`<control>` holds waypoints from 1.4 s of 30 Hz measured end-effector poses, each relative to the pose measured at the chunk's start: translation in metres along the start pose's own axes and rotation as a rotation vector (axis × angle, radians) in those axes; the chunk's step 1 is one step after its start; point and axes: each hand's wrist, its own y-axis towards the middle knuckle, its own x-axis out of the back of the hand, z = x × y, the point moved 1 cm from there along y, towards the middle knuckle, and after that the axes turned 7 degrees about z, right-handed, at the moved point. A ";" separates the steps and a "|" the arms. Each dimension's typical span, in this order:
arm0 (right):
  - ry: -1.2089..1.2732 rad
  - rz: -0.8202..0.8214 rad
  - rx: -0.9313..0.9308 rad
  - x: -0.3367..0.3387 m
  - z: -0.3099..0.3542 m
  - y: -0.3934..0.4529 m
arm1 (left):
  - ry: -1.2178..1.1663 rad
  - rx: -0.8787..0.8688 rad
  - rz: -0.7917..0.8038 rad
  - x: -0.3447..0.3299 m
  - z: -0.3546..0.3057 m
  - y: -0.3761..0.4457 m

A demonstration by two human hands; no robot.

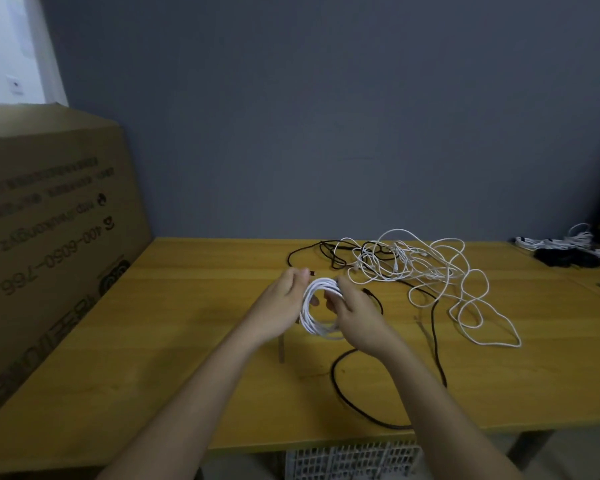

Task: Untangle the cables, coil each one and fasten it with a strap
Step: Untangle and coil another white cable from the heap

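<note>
I see both hands raised just above the middle of the wooden table (187, 306), working a coiled white cable (317, 308) between them. My left hand (281, 303) sits on the coil's left side with its fingers fairly straight and pointing away from me; the loops cross its palm, and a fingertip shows through the middle of the coil, so the hand seems to support the coil from inside rather than clench it. My right hand (355, 311) is on the coil's right side, fingers curled over the loops and gripping them near the top. How tightly the thumb closes I cannot tell.

Just beyond the left fingertips a small connector end (313, 272) shows, blurred. Behind and to the right of the hands lies the tangle of white cables (430, 271), mixed at its far left with thin black cable (329, 252). A thicker black cable (347, 386) loops on the near table under my right forearm. A thin brown strip (282, 348) lies flat below the left wrist. At the far right sit bundled white cables (568, 242) beside a dark heap (565, 258). A large cardboard box (49, 237) stands at the left.
</note>
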 end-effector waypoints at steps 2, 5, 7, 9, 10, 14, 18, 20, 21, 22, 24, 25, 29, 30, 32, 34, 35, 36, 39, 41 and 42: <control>-0.082 0.064 -0.016 0.003 0.000 0.003 | 0.068 0.004 0.075 0.000 -0.002 -0.004; 0.016 0.057 -0.002 0.007 0.006 0.007 | 0.080 0.004 0.124 0.000 -0.006 -0.007; 0.210 0.020 -0.012 0.008 0.008 0.005 | -0.017 -0.005 0.103 -0.001 -0.008 -0.008; 0.399 0.000 -0.014 0.007 0.007 0.001 | 0.042 -0.026 0.013 -0.001 -0.009 -0.006; 0.497 -0.006 -0.019 0.004 0.006 -0.001 | 0.089 -0.041 -0.048 -0.002 -0.009 -0.005; 0.736 -0.080 -0.087 -0.011 0.006 -0.003 | 0.237 -0.036 -0.263 -0.008 -0.005 0.004; 0.828 -0.232 -0.119 -0.021 0.011 0.001 | 0.183 -0.027 -0.359 -0.026 -0.010 0.001; 0.704 -0.325 -0.108 -0.019 0.014 0.003 | 0.114 0.003 -0.367 -0.029 -0.012 0.002; 0.616 -0.377 -0.095 -0.017 0.015 0.005 | 0.092 0.013 -0.351 -0.031 -0.012 0.002; 0.550 -0.418 -0.075 -0.015 0.015 0.007 | 0.071 0.013 -0.317 -0.032 -0.013 0.002; 0.505 -0.468 -0.037 -0.012 0.014 0.010 | 0.029 -0.014 -0.229 -0.034 -0.017 -0.002; 0.518 -0.484 -0.032 -0.011 0.012 0.011 | 0.003 -0.032 -0.191 -0.034 -0.018 -0.004; 0.597 -0.476 -0.024 -0.001 0.001 0.011 | -0.192 -0.055 -0.008 -0.023 -0.018 -0.007; 0.600 -0.468 -0.016 0.000 0.000 0.011 | -0.207 -0.053 0.028 -0.021 -0.018 -0.007; 0.618 -0.490 -0.014 -0.002 0.000 0.011 | -0.169 -0.053 0.018 -0.020 -0.018 -0.007; 0.679 -0.565 -0.028 -0.005 0.002 0.013 | -0.103 -0.059 -0.083 -0.025 -0.018 -0.004; 0.729 -0.599 -0.042 -0.007 0.005 0.014 | -0.079 -0.060 -0.145 -0.028 -0.018 -0.003; 0.780 -0.621 -0.064 -0.010 0.006 0.015 | -0.063 -0.060 -0.199 -0.031 -0.018 0.000; 0.940 -0.544 -0.121 -0.014 0.007 0.022 | -0.029 -0.056 -0.301 -0.036 -0.018 0.013; 0.982 -0.442 -0.158 -0.013 0.003 0.028 | -0.023 -0.037 -0.341 -0.035 -0.015 0.025; 0.961 -0.418 -0.168 -0.012 -0.001 0.032 | -0.022 -0.027 -0.353 -0.034 -0.013 0.033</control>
